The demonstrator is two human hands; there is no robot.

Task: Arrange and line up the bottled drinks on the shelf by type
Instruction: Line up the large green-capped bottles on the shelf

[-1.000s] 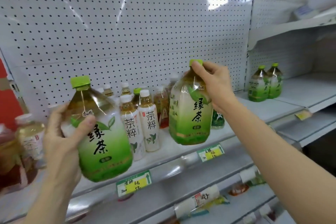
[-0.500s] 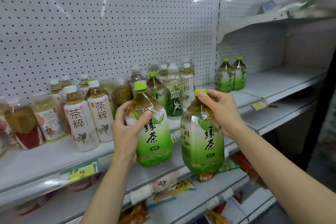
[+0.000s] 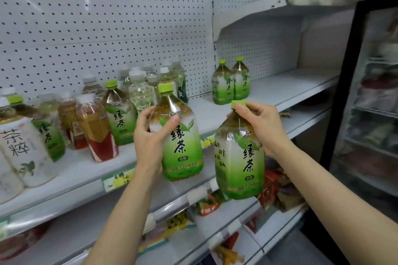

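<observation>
Both hands grip green tea bottles: left hand (image 3: pixel 148 135) wraps one bottle's body (image 3: pixel 183 153), right hand (image 3: pixel 261 127) pinches another's neck (image 3: pixel 239 157).

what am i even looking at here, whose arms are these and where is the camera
There is no machine here. The two bare arms belong to a person, and the single camera sits on that person's head, looking forward and down, so you see roughly what they see.

They stand at a white shop shelf with a pegboard back. The left hand grips a large green tea bottle round its body, fingers curled on it. The right hand holds a second green tea bottle by its neck and green cap, out in front of the shelf edge.

On the shelf to the left stand mixed drinks: a white-labelled tea bottle, amber bottles with red labels and more green tea. Further right, two matching green tea bottles stand side by side. Snack packets lie on the shelf below.
</observation>
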